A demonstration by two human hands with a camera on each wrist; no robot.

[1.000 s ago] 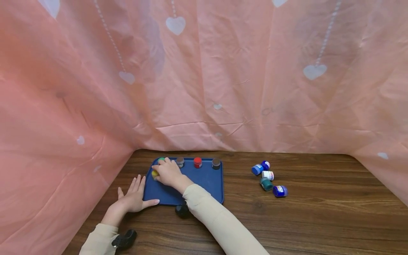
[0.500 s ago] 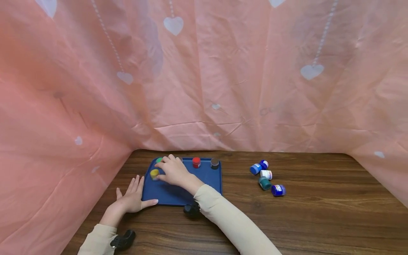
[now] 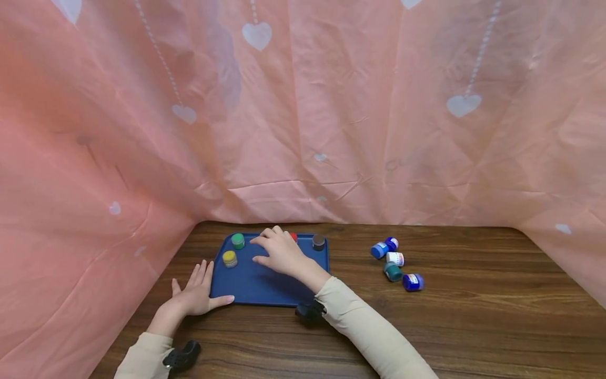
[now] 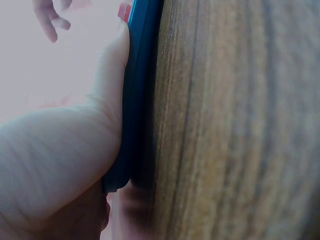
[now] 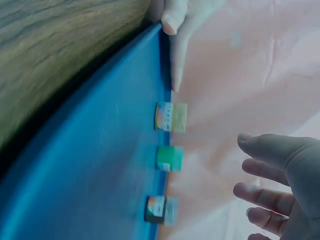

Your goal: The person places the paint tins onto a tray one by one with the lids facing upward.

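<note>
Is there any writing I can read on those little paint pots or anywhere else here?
None can be read.
Pots on the table: white labels with print, too small to read.
Pots on the blue tray: the yellow-lidded pot shows a colourful label, too blurred to read.
Pink curtain: only white hearts, no words.

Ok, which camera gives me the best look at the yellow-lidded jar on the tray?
The right wrist view: the yellow-lidded jar is close and unobstructed, label and lid both visible, standing on the blue tray beside the green one. The head view shows it small, near the tray's left edge. The left wrist view misses it.
</note>
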